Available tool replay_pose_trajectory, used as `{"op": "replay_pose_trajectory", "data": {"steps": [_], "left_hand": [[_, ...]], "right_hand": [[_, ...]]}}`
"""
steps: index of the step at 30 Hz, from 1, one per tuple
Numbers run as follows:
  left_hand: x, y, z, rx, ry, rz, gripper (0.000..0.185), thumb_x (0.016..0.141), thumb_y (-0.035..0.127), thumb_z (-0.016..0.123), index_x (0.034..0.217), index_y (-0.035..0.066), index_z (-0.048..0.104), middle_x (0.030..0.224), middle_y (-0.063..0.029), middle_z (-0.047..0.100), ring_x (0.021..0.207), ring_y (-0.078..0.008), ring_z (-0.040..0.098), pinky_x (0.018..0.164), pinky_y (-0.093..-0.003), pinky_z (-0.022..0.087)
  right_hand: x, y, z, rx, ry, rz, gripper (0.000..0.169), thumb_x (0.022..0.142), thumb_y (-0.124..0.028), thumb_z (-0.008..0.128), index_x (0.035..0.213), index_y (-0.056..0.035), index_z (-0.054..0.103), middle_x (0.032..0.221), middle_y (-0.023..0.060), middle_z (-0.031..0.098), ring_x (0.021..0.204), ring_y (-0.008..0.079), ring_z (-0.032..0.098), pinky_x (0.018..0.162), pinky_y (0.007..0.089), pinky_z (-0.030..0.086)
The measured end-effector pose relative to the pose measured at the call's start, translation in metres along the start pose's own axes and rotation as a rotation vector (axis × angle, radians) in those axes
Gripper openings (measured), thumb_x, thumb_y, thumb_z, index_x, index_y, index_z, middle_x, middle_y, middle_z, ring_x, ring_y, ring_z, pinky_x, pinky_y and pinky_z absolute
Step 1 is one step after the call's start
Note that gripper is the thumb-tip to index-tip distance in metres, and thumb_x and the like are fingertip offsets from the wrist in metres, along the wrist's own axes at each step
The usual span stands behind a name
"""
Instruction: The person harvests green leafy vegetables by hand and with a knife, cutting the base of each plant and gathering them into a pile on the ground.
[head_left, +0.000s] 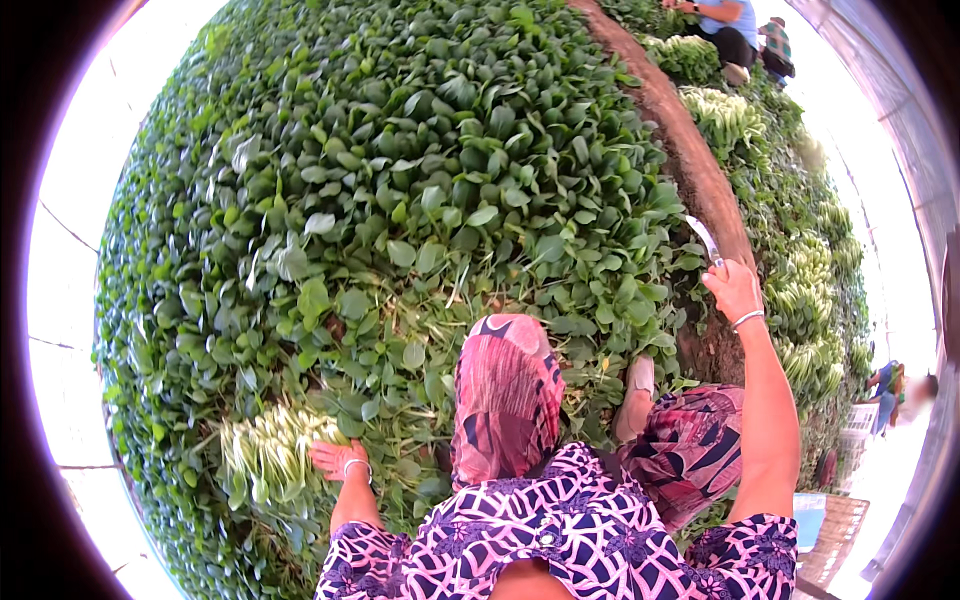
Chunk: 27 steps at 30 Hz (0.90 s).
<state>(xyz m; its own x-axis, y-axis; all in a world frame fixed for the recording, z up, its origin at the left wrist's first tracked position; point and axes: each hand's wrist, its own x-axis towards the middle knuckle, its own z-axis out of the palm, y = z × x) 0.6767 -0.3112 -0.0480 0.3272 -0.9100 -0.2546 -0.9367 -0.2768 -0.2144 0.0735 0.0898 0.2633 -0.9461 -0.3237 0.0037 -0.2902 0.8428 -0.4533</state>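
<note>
My left hand (340, 459) is at the lower left with its fingers spread, touching the right end of a pile of cut leafy greens (274, 448), whose pale stems face up. Out to the right, my right hand (731, 289) is closed around the handle of a curved knife (703, 234), its blade pointing up and left over the edge of the bed. Dense standing leafy greens (480, 150) fill the ground ahead of my knees. Low loose leaves and stem scraps (405, 330) lie between my knees and that crop.
A bare soil ridge (697, 157) curves along the right. Beyond it lie several piles of cut greens (806, 277). Co-workers (727, 26) are at the upper right, and others (889, 394) at the far right near a white crate (861, 420). A woven basket (847, 525) stands lower right.
</note>
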Motion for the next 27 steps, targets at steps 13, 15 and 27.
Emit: {"op": "replay_pose_trajectory", "data": {"steps": [13, 15, 27], "left_hand": [[-0.036, 0.006, -0.047, -0.056, -0.086, 0.032, 0.117, 0.073, 0.051, 0.079, 0.157, 0.022, 0.003, 0.163, -0.0145, 0.002, 0.150, -0.0345, 0.008, 0.114, -0.0614, 0.019], [-0.051, 0.010, -0.054, -0.011, -0.071, 0.045, 0.113, 0.073, 0.046, 0.079, 0.157, 0.023, 0.007, 0.164, -0.0129, 0.003, 0.150, -0.0337, 0.009, 0.115, -0.0606, 0.016], [0.005, 0.044, -0.107, -0.309, -0.111, 0.382, 0.078, 0.075, 0.035, 0.078, 0.140, 0.007, 0.045, 0.153, -0.0212, 0.032, 0.142, -0.0349, 0.032, 0.115, -0.0499, 0.026]], "right_hand": [[0.003, 0.060, 0.035, -0.388, -0.408, -0.078, 0.029, 0.079, -0.030, 0.067, 0.085, -0.0021, 0.064, 0.086, 0.0210, 0.067, 0.086, 0.0402, 0.065, 0.078, 0.0484, 0.051], [0.010, 0.071, 0.034, -0.429, -0.477, -0.048, 0.029, 0.081, -0.032, 0.066, 0.086, -0.0033, 0.065, 0.087, 0.0195, 0.068, 0.089, 0.0386, 0.065, 0.079, 0.0471, 0.052], [0.046, 0.200, 0.091, -0.230, -0.616, 0.103, 0.033, 0.079, -0.033, 0.071, 0.087, -0.0013, 0.066, 0.089, 0.0185, 0.068, 0.089, 0.0369, 0.066, 0.079, 0.0454, 0.052]]}}
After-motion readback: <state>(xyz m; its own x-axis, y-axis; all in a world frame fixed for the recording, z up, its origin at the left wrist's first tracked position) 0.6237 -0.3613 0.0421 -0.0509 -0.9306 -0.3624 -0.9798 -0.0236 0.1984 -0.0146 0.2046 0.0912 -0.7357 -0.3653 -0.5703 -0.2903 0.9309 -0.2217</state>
